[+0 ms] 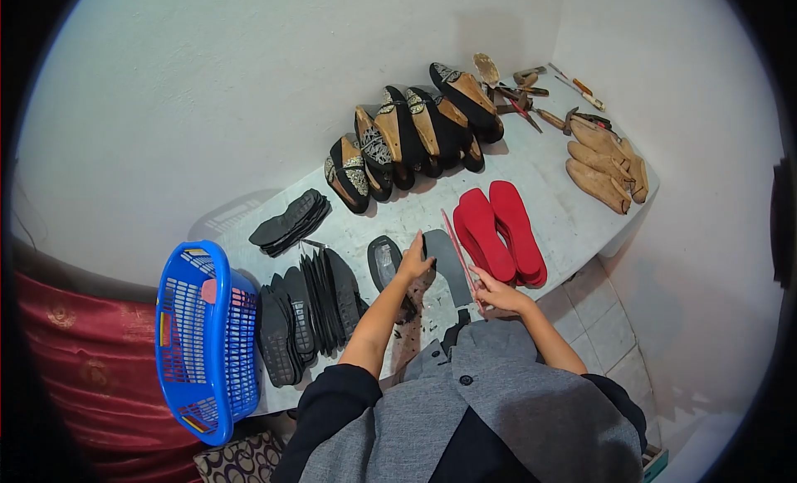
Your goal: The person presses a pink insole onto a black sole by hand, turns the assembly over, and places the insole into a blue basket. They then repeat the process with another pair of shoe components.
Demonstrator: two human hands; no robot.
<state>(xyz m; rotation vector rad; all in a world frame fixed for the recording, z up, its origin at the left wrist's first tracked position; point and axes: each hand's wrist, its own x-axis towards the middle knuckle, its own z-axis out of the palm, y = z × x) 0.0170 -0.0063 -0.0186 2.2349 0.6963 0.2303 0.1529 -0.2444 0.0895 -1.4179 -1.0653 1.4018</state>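
A grey insole (pixel 448 267) with a thin red edge stands tilted over the table in front of me. My right hand (pixel 496 292) pinches its red edge near the lower end, thumb and fingers closed on it. At its left side is my left hand (pixel 415 257), fingers curled toward the thumb around a small dark thing I cannot make out. Under my left wrist and forearm lies a black sole (pixel 383 263), partly hidden. Two stacks of red insoles (pixel 506 230) rest just beyond my right hand.
Black soles (pixel 320 296) stand and lie in rows beside a blue plastic basket (pixel 220 342). Another stack of soles (pixel 290 221) is at the back left. Shoe uppers on wooden lasts (pixel 407 139) line the wall. Hand tools (pixel 523 101) and bare lasts (pixel 602 163) occupy the far right.
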